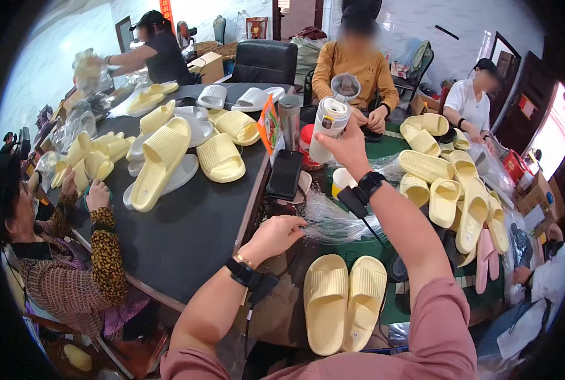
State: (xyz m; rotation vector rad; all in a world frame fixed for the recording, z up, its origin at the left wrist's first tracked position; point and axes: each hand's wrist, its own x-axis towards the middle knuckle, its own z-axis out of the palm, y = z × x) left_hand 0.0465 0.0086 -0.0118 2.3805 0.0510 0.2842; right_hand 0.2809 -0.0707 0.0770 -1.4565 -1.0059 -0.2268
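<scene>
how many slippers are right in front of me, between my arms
2: a pale yellow pair lying side by side, soles up, the left slipper and the right slipper touching. Many more lie further off.

clear glossy plastic film (pixel 333 221) crinkled at the left hand (pixel 276 234) fingertips | smooth white plastic bottle (pixel 329 126) wrapped by the right hand (pixel 346 149) fingers | matt ribbed foam slippers (pixel 344 304) seen below the fingers

My right hand (pixel 348 147) grips a white tape roll (pixel 329 124) at twelve o'clock. My left hand (pixel 276 233) pinches clear plastic bags (pixel 337 221) at centre. Two pale yellow slippers (pixel 344 303) lie at six o'clock.
</scene>
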